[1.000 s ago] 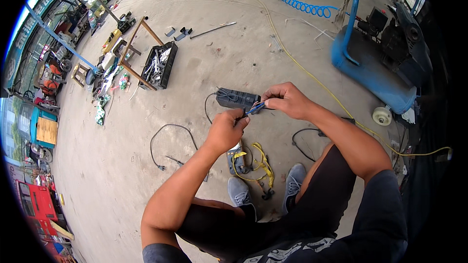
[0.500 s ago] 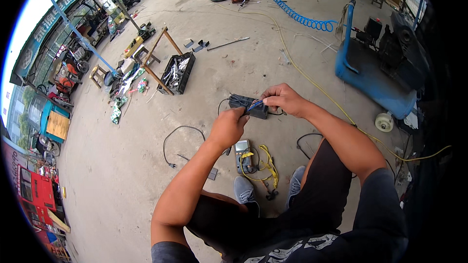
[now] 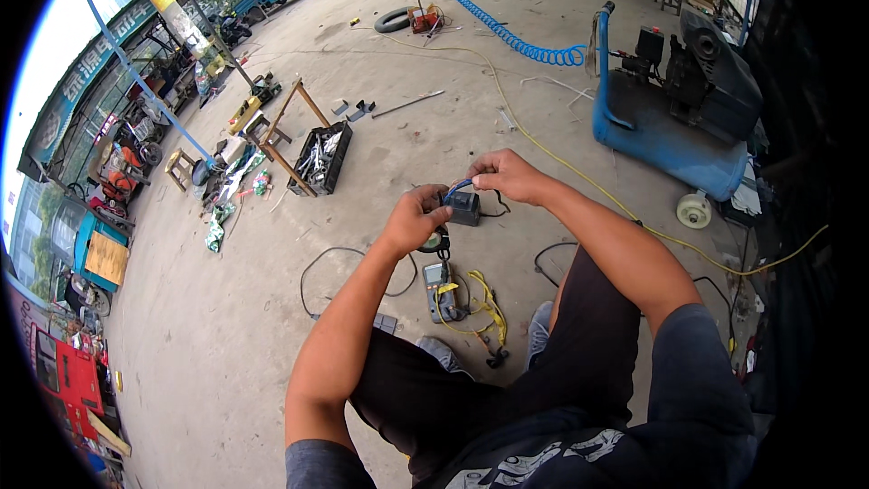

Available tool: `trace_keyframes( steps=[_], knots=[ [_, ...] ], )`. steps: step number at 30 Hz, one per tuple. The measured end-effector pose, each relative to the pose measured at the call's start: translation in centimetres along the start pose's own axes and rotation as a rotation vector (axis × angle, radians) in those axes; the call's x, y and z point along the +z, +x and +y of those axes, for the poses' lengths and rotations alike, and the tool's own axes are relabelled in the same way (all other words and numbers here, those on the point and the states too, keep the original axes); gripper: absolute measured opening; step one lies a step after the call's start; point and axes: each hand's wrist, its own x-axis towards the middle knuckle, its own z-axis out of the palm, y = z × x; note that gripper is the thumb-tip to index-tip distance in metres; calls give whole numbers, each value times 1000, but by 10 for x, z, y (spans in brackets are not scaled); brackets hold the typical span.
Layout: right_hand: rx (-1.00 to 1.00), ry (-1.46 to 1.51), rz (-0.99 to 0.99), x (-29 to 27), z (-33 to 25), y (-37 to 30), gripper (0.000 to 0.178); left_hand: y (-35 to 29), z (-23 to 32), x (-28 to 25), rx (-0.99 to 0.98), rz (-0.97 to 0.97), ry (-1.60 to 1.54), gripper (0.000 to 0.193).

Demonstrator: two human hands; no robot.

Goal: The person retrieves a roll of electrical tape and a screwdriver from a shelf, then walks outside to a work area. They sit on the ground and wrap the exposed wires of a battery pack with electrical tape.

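Note:
Between my two hands a short run of blue wires (image 3: 459, 186) is bent into an arch. My left hand (image 3: 418, 219) is closed on its left end, and my right hand (image 3: 507, 177) pinches the other end. Just beneath the wires is a black box (image 3: 466, 211) with a dark cable leaving its right side. Below my left fingers shows a dark, rounded thing with a greenish patch (image 3: 436, 241), too partly hidden to name. Nearer my feet, a grey multimeter (image 3: 439, 294) lies face up on the ground, beside tangled yellow leads (image 3: 493, 312).
A black cable (image 3: 328, 258) loops across the ground on the left. Farther off stand a black crate of tools (image 3: 317, 163) and a wooden frame (image 3: 285, 113). To the right, a blue air compressor (image 3: 670, 140) sits beyond a yellow hose (image 3: 579, 156); a blue coiled hose (image 3: 507, 32) runs behind.
The view has shifted slightly. The wires now arch upward between my closer hands, and the dark rounded thing has come into sight under my left hand.

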Motion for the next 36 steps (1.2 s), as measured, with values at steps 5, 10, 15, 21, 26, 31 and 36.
trace_keyframes(
  steps=[5,10,15,21,26,31,36],
  knots=[
    [-18,-31,19,2,3,3,18,-3,17,4,-87,-25,-88,24],
    [-43,-58,68,8,1,12,16,3,14,-1,-162,34,-43,18],
    [-47,-82,76,10,1,16,15,3,10,-7,-207,33,-72,18],
    [-20,-157,31,16,3,18,20,-2,5,-16,-254,57,-130,17],
    [-5,-207,34,24,6,21,20,-2,1,-22,-212,89,-101,17],
    [3,-229,83,32,9,29,20,-2,-3,-27,-248,98,-174,18],
    [-132,-348,267,39,11,33,22,2,-14,-29,-264,135,-359,17]
  ],
)
